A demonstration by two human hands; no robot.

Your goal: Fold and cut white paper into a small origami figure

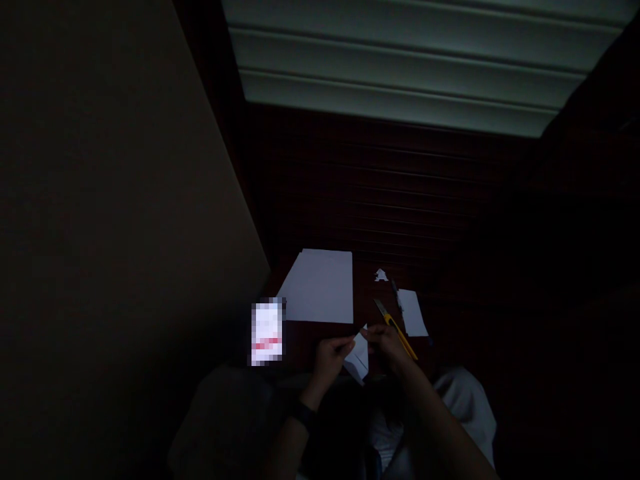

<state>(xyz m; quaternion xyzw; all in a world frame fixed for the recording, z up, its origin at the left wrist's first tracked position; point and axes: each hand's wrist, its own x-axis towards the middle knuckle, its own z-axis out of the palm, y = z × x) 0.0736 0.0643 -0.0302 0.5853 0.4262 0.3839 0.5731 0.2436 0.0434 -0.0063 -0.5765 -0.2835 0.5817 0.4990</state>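
A folded piece of white paper (358, 360) is held up between my two hands at the near edge of the dark table. My left hand (330, 357), with a dark band on its wrist, pinches the paper's left side. On the other side, my right hand (386, 341) grips the paper near its top corner. Close to my right hand lies a yellow box cutter (399, 335) with its blade out. Farther back rests a small folded paper figure (381, 275).
Large white sheets (323, 287) lie at the back left of the table. To the right are a pen (397, 295) and a smaller white sheet (413, 313). A lit screen (267, 333), pixelated, is at the left edge. A wall rises on the left.
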